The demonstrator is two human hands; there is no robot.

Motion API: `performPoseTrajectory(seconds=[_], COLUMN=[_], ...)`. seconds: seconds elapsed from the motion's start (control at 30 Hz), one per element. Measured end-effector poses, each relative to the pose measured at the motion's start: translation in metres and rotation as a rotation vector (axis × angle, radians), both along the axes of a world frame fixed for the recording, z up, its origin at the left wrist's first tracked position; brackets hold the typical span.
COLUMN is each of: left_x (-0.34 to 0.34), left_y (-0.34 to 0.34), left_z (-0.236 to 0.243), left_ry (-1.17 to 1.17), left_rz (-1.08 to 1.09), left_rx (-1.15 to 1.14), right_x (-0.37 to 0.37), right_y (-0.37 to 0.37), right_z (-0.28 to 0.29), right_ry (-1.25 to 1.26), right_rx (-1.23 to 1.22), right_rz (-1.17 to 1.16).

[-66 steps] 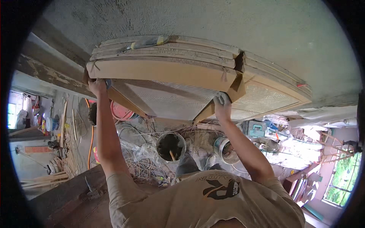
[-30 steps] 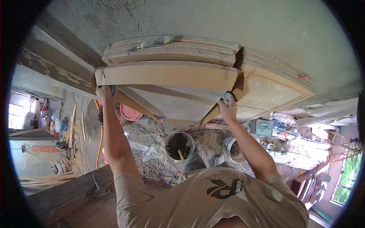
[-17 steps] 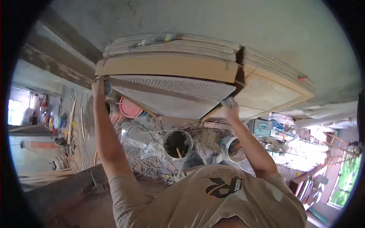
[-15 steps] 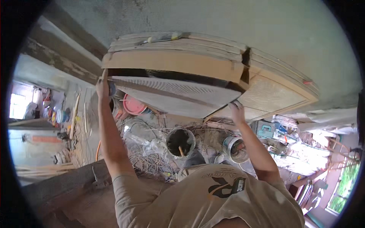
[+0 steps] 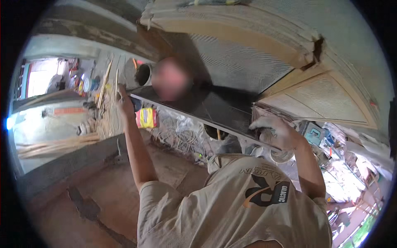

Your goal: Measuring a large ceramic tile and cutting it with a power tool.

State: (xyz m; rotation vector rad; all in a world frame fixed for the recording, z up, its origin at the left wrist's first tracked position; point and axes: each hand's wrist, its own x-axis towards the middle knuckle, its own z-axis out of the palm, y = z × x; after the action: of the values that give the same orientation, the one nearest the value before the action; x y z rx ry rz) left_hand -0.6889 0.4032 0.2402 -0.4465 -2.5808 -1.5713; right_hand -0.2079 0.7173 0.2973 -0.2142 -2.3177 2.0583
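A long dark, glossy slab (image 5: pixel 227 110) with a pale thin edge, perhaps a tile, spans between my two hands, tilted. At its left end, my left hand (image 5: pixel 123 97) is closed around the edge. Farther right, my right hand (image 5: pixel 281 130), whitish on the fingers, grips the other end. A blurred pinkish patch shows over the slab's left part. Beyond it lies a grey surface with combed ridges (image 5: pixel 244 62), bordered by a beige band (image 5: pixel 231 41). The undersides of my fingers are partly hidden by the slab.
A dark round bucket (image 5: pixel 144 74) stands beyond my left hand. Below the slab are a yellow and red bag (image 5: pixel 146 118), tangled strands (image 5: pixel 178 138) and a bucket (image 5: pixel 213 131). A teal case (image 5: pixel 315 133) sits at right. A low wall (image 5: pixel 78 151) runs at left.
The slab has come away from the beige band, and its dark face now shows. Both hands moved right in the picture and lower. The view has shifted, and the yellow and red bag now shows.
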Motion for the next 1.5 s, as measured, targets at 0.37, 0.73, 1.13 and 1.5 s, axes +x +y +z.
performPoseTrajectory(seconds=[0.37,0.73,1.13,1.5], left_x=[0.042,0.066,0.171,0.248], left_y=[-0.059,-0.02,0.192,0.332], left_z=[-0.003,0.121,0.052,-0.095], left_ry=[-0.151,0.481,0.175,0.232], left_rz=[0.069,0.21,-1.453,-1.534], left_rx=[0.128,-0.68,-1.652,-0.907], right_x=[-0.035,-0.088,-0.05,0.022], right_y=[-0.053,0.037,0.056,0.008], right_z=[0.035,-0.088,-0.096,-0.192], right_ry=[-0.188,-0.302,-0.081,-0.456], right_rx=[0.308,-0.118,-0.186,0.141], right_rz=[0.193,-0.646,-0.919,-0.553])
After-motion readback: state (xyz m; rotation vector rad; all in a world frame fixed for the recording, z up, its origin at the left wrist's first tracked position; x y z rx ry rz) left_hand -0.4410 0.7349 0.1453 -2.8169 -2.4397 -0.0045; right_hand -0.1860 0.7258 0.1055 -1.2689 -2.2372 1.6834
